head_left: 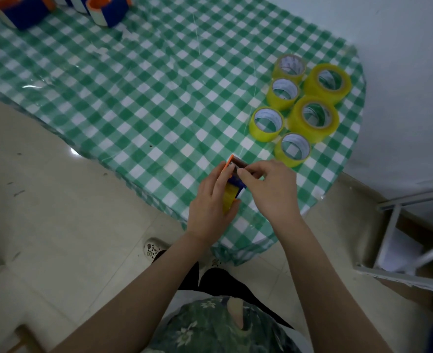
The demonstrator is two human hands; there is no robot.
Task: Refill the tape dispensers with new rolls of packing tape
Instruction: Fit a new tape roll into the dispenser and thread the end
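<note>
- My left hand (210,200) wraps round the dispenser (236,178), fingers curled over its side. It is held just above the near edge of the bench (134,98).
- A yellow roll (229,197) already sits inside it.
- My right hand (269,189) pinches with thumb and forefinger at the dispenser's orange top end. I cannot tell whether the tape's loose end is in that pinch.
- I judge the dispenser light and stiff plastic, best gripped by its flat sides and well clear of the cutter.
- The tape is probably thin and sticky, so it should be held only at its very end.
- Six spare rolls (295,121) stand clustered on the right; they look light and firm, easy to lift by the core.
- More dispensers (111,14) sit at the far left.
- There is print inside the cores, but it is too small to read.
</note>
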